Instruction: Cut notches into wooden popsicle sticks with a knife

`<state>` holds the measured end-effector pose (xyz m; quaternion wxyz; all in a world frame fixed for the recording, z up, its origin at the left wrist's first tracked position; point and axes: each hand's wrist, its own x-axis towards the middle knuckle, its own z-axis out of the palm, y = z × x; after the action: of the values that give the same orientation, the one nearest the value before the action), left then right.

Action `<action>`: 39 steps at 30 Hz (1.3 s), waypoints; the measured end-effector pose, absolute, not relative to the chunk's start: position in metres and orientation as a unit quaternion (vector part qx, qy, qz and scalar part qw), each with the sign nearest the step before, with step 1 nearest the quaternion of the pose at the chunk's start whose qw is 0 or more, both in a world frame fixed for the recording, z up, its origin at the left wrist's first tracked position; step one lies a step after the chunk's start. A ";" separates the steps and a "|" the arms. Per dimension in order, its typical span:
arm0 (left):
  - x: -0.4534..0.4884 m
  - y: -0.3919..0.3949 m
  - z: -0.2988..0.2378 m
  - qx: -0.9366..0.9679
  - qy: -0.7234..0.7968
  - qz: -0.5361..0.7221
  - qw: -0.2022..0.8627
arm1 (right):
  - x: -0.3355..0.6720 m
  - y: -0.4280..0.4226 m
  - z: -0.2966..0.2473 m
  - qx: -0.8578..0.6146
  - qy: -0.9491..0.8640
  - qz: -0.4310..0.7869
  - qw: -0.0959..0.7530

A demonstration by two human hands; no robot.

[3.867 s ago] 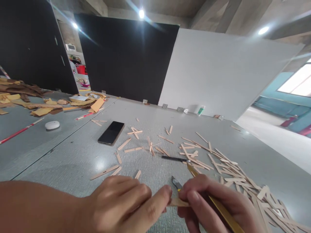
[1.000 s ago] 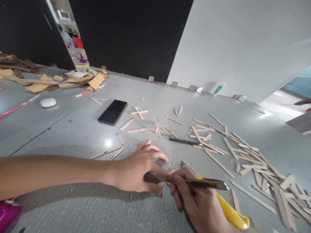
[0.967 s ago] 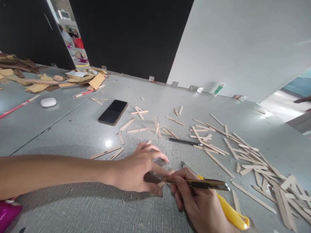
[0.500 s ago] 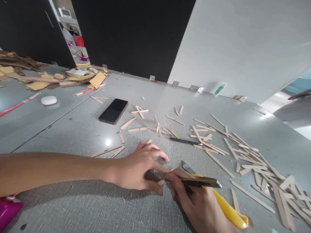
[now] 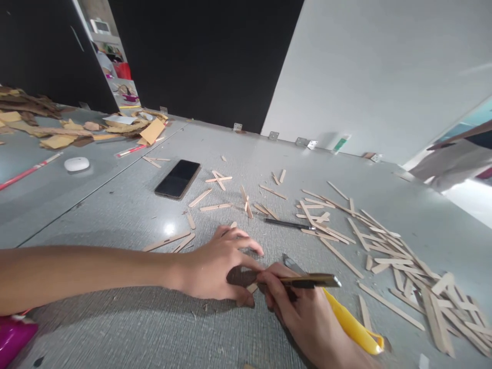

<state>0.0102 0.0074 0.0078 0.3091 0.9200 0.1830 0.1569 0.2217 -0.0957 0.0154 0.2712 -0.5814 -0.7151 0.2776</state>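
Observation:
My left hand (image 5: 219,266) rests on the grey table (image 5: 126,215), thumb and fingers pinching a short wooden stick piece (image 5: 252,288) down flat. My right hand (image 5: 307,318) is closed round a thin dark tool (image 5: 307,281) whose tip meets that stick piece. A yellow-handled utility knife (image 5: 346,324) lies under my right hand, its blade (image 5: 292,264) pointing away from me.
Several loose wooden sticks (image 5: 376,251) lie scattered to the right and ahead. A black pen (image 5: 288,224), a black phone (image 5: 177,179) and a white mouse (image 5: 76,164) lie farther off. Cardboard scraps (image 5: 57,133) pile up at the far left. A magenta object (image 5: 13,335) sits by my left forearm.
Earlier both hands held a stick up close; now they press it on the table. Over the last second the right hand and tool slid slightly left toward my left thumb.

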 end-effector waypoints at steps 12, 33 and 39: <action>0.010 0.001 -0.003 0.905 0.186 0.215 0.317 | 0.232 -0.103 0.005 -0.576 -0.633 0.383 0.347; 0.013 0.002 -0.004 0.899 0.197 0.226 0.318 | 0.225 -0.100 0.005 -0.598 -0.664 0.346 0.285; 0.011 0.003 -0.001 0.899 0.198 0.213 0.328 | 0.221 -0.096 0.015 -0.572 -0.744 0.235 0.254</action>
<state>0.0108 0.0026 -0.0013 0.3282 0.8987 0.1981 0.2130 0.2215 -0.0963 0.0153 0.2536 -0.5716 -0.7441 0.2349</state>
